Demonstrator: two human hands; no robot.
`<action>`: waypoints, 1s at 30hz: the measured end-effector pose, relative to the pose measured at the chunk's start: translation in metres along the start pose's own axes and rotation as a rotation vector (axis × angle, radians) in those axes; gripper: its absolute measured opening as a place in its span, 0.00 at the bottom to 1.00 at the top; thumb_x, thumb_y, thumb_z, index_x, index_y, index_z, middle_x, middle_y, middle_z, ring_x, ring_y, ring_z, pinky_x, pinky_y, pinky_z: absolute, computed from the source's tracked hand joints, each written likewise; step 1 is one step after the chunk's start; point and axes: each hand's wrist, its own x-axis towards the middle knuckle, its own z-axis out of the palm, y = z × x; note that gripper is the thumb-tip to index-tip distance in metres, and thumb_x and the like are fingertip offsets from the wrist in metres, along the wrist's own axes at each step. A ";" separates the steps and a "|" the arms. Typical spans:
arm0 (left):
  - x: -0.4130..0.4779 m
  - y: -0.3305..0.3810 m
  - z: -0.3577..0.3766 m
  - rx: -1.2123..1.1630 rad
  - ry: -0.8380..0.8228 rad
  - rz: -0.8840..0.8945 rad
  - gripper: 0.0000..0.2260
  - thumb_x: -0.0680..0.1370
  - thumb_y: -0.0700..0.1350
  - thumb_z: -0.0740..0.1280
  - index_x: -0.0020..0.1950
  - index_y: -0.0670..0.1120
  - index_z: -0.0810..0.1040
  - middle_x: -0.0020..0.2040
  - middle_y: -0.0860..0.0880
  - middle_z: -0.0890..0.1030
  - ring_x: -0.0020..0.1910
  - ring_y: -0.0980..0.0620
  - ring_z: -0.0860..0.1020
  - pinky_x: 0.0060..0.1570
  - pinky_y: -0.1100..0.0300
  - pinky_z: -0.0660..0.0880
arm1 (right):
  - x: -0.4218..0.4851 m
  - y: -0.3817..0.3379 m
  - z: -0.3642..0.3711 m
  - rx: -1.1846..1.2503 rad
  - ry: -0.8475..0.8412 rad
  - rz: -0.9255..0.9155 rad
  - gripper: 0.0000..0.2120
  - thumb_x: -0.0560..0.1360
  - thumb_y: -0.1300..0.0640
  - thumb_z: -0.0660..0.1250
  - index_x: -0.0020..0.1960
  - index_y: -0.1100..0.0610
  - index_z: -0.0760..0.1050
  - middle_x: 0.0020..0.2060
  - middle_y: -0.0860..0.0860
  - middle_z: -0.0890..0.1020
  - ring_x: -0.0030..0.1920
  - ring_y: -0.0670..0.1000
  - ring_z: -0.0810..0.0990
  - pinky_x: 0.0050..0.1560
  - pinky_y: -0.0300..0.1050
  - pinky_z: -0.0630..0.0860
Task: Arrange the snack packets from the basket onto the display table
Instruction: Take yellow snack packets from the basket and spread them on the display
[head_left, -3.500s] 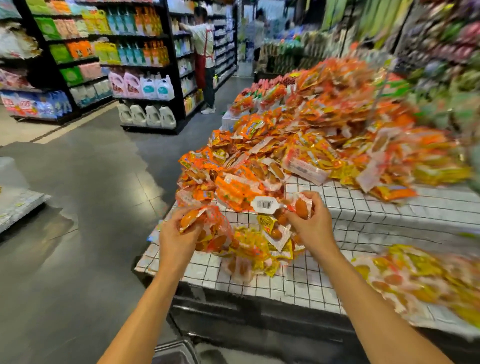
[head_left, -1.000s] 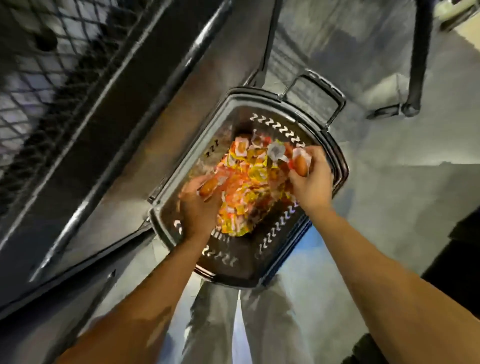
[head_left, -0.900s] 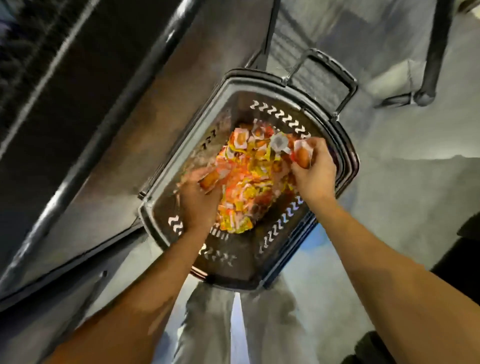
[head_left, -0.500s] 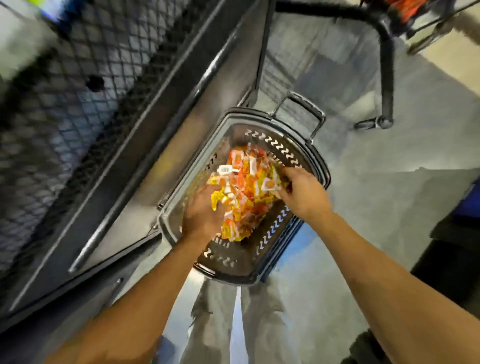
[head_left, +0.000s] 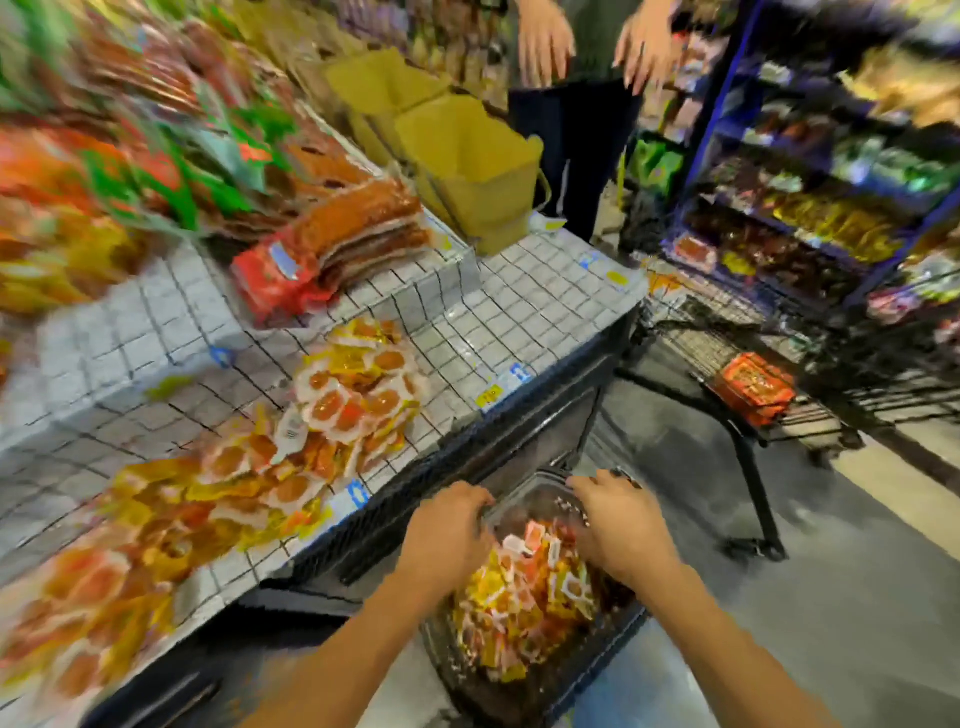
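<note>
- Orange, yellow and white heap of snack packets (head_left: 519, 597) fills a dark plastic shopping basket (head_left: 545, 691) on the floor, right against the front of the display table.
- Left hand (head_left: 447, 530) sits on the heap's left side, fingers bent down over its far end. The fingertips are buried or blurred, but it looks to be clasping the packets, not lying flat.
- Right hand (head_left: 621, 525) mirrors it on the right side, fingers curled into the heap, so the bundle is squeezed between the two hands.
- The heap is longer than it is wide. Its long axis follows the basket, running away from the person towards the table's near corner.
- The display table with a white grid-patterned cover (head_left: 524, 306) already carries a loose spread of the same orange-and-white packets (head_left: 353, 400) near its front edge, trailing off blurred to the left.
- A stack of flat red packs (head_left: 337, 244) lies further back on a raised step of the table, with open yellow paper bags (head_left: 467, 161) behind it.
- Another person in dark trousers (head_left: 576, 119) stands at the table's far end, both hands spread.
- A black wire trolley (head_left: 737, 338) to the right holds one orange pack (head_left: 756, 387).
</note>
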 end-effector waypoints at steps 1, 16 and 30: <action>-0.010 -0.003 -0.006 -0.016 0.033 -0.027 0.14 0.79 0.48 0.61 0.64 0.53 0.75 0.59 0.51 0.77 0.56 0.48 0.77 0.53 0.51 0.76 | 0.001 -0.006 -0.012 -0.010 0.018 -0.046 0.20 0.77 0.45 0.60 0.67 0.48 0.69 0.59 0.51 0.76 0.59 0.57 0.78 0.55 0.52 0.77; -0.180 -0.082 -0.059 -0.207 0.488 -0.610 0.11 0.78 0.49 0.63 0.59 0.55 0.77 0.54 0.53 0.81 0.52 0.50 0.79 0.48 0.55 0.76 | 0.017 -0.160 -0.072 -0.056 0.089 -0.670 0.22 0.81 0.47 0.60 0.74 0.47 0.65 0.66 0.48 0.74 0.64 0.52 0.74 0.56 0.48 0.76; -0.313 -0.236 -0.078 -0.245 0.667 -0.868 0.15 0.78 0.50 0.65 0.64 0.53 0.77 0.60 0.53 0.79 0.57 0.52 0.78 0.54 0.55 0.76 | -0.013 -0.389 -0.019 -0.061 0.037 -0.978 0.20 0.80 0.47 0.60 0.70 0.50 0.69 0.63 0.48 0.75 0.63 0.53 0.75 0.58 0.50 0.75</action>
